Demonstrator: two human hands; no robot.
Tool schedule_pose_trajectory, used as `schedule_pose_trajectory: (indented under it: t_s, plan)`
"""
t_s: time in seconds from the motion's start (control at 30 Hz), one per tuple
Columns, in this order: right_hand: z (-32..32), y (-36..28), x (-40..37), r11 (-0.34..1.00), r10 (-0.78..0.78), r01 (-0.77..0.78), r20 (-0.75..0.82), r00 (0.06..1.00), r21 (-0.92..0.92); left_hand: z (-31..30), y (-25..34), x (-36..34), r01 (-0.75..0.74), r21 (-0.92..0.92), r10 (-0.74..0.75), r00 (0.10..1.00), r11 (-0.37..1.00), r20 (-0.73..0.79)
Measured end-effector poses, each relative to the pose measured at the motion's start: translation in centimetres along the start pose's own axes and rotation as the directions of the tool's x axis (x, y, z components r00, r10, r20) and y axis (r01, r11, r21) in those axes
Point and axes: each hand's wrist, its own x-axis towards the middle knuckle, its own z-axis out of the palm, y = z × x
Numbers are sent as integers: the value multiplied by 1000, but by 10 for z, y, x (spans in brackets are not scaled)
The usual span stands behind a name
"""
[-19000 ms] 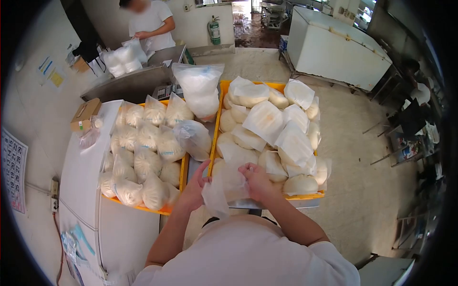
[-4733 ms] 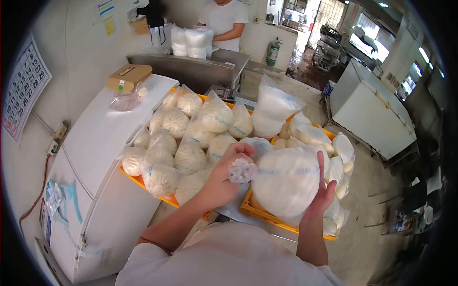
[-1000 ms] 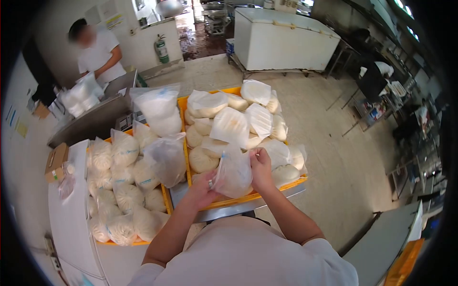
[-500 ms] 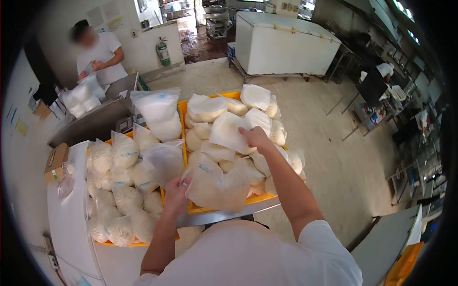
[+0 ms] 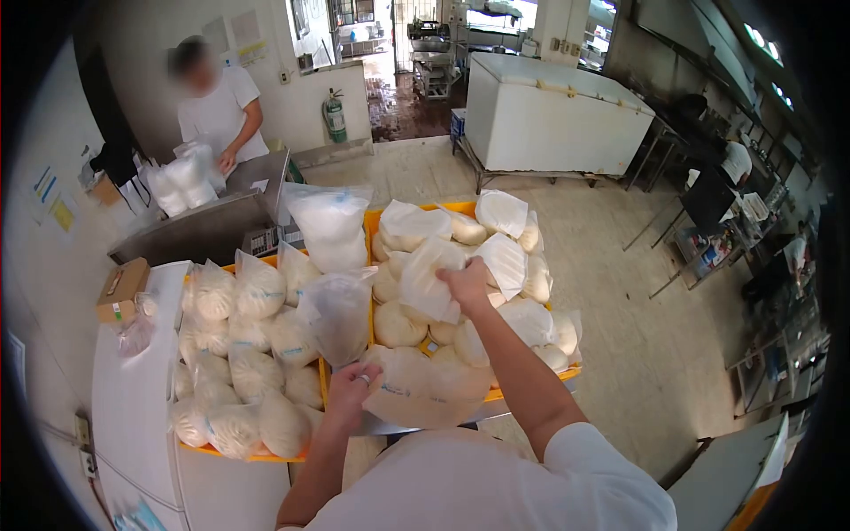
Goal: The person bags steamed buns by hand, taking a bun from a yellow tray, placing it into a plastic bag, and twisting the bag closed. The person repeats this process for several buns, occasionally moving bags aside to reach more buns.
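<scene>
Low in front of me, my left hand (image 5: pixel 352 389) pinches the edge of a clear plastic bag (image 5: pixel 434 394) with blue print, which spreads over the near side of the right yellow crate (image 5: pixel 390 423). My right hand (image 5: pixel 467 283) is closed on a white paper-backed bun (image 5: pixel 429 276) above the same crate; its underside is hidden. Several round pale buns (image 5: pixel 398 325) lie in this crate, many with white paper squares on them. Beside my left hand stands another cloudy plastic bag (image 5: pixel 338 317).
A left yellow crate (image 5: pixel 243 456) holds several bags filled with buns (image 5: pixel 257 367). Behind stands a bag of white packs (image 5: pixel 328 230). Across a steel counter (image 5: pixel 199 232), a person (image 5: pixel 221 111) handles white packages. A cardboard box (image 5: pixel 124 290) rests at the left; a white chest freezer (image 5: pixel 549 115) stands farther back.
My view has tilted up. The printed bag has come down toward my body, uncovering some buns. The paper-backed bun in my right hand has shifted slightly left over the crate.
</scene>
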Motion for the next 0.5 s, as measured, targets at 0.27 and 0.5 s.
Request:
schedule_pose_trajectory:
  t_s: [0.27,0.5]
  plan:
    - [-123,-107,-73,453,-433,-214,423,796,866,22,19,38,74,86,-81,993,994,88]
    - [-133,-69,-159,350,-177,-713,791,586,607,46,0,103,-115,123,88,976,986,201]
